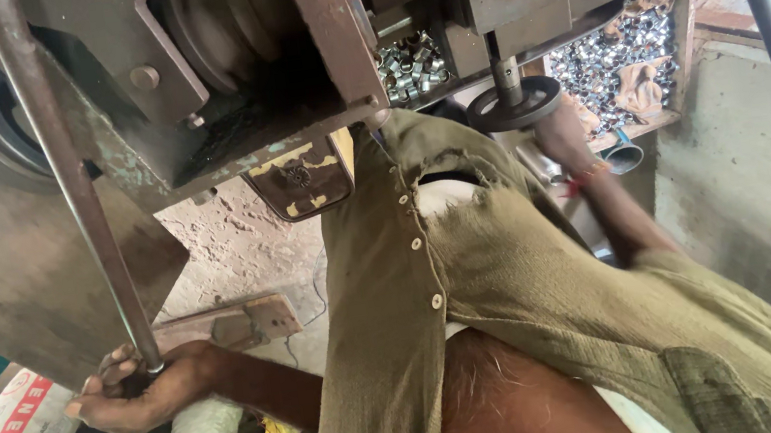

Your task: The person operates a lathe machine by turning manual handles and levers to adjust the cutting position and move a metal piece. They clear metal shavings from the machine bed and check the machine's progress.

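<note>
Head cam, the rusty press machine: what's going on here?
A person in an olive button shirt stands at a rusty steel press machine. The left hand grips the lower end of a long grey metal lever rod. The right hand reaches under the black round die, beside a heap of small shiny metal rings.
</note>
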